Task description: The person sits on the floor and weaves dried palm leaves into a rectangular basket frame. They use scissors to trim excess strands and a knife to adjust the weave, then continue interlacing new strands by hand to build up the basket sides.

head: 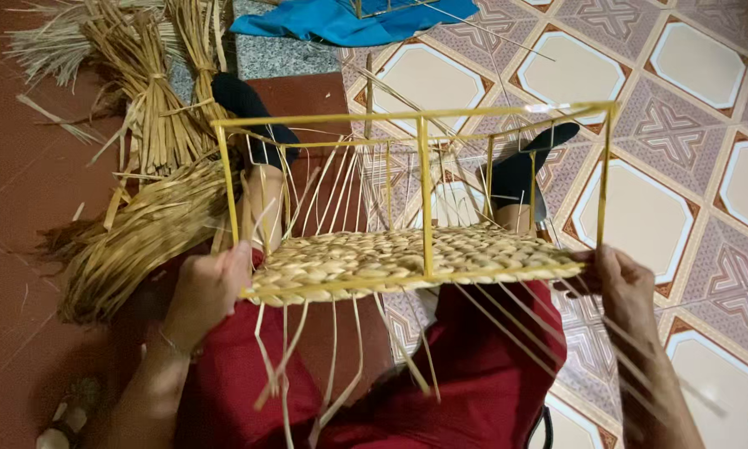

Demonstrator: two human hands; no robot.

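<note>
A yellow metal box frame [425,179] rests across my lap, over red trousers. Its bottom carries a woven straw panel [407,259], with loose straw strands hanging below and standing up inside. My left hand [208,287] grips the frame's near left corner at the woven edge. My right hand [619,283] holds the near right corner. My feet in dark socks [520,166] show through the frame on the far side.
Bundles of dried straw [145,116] lie on the red floor at the left, one pile [133,245] beside my left hand. A blue cloth [341,21] lies at the top. Patterned tiles [682,166] cover the floor on the right.
</note>
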